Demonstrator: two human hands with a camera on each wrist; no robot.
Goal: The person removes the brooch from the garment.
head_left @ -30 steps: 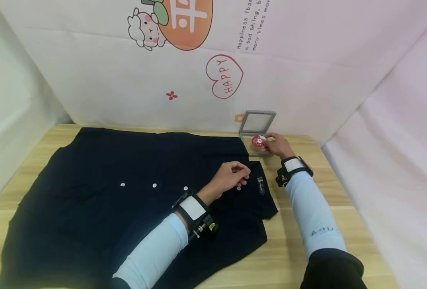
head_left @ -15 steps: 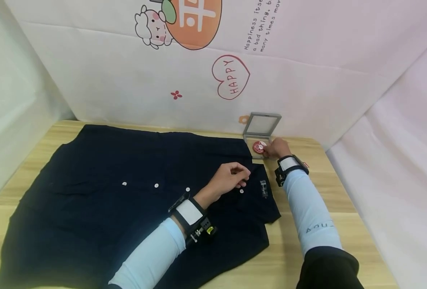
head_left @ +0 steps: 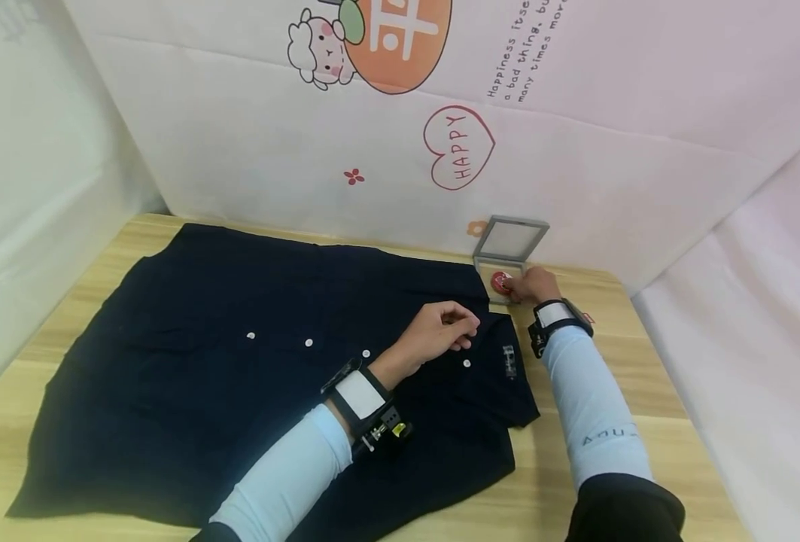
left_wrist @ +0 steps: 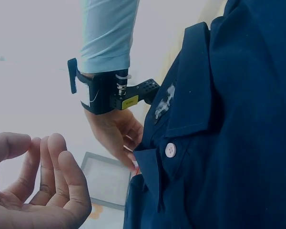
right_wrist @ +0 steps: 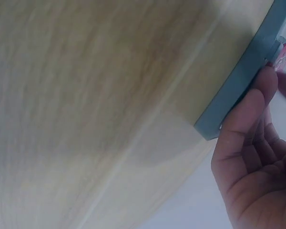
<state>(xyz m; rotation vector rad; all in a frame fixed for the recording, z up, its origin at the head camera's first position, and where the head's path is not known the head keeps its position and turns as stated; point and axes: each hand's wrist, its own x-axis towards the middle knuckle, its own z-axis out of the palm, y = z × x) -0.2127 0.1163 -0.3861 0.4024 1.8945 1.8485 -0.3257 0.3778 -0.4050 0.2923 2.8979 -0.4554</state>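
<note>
A round red badge (head_left: 501,282) with a white pattern lies over the base of a grey hinged frame (head_left: 516,302) at the back right. My right hand (head_left: 537,284) pinches the badge's right edge, its fingers reaching over the frame's side. In the right wrist view, fingertips (right_wrist: 265,81) sit at the frame's rim against the badge. Above a dark navy shirt (head_left: 237,286), my left hand (head_left: 436,331) hovers with loosely curled fingers. Thumb and index tip come close together in the left wrist view, and nothing shows between them. The shirt lies spread out, with white buttons (head_left: 308,342) along its front.
The frame's lid (head_left: 511,239) stands raised and leans back near a printed white backdrop (head_left: 291,143). Right of the shirt runs a strip of wooden tabletop (head_left: 616,324). A pale curtain (head_left: 765,271) borders it on the right.
The head view has shifted, so the scene sits farther right. My right hand has come down with the badge onto the frame's base. My left hand stays nearly still over the shirt.
</note>
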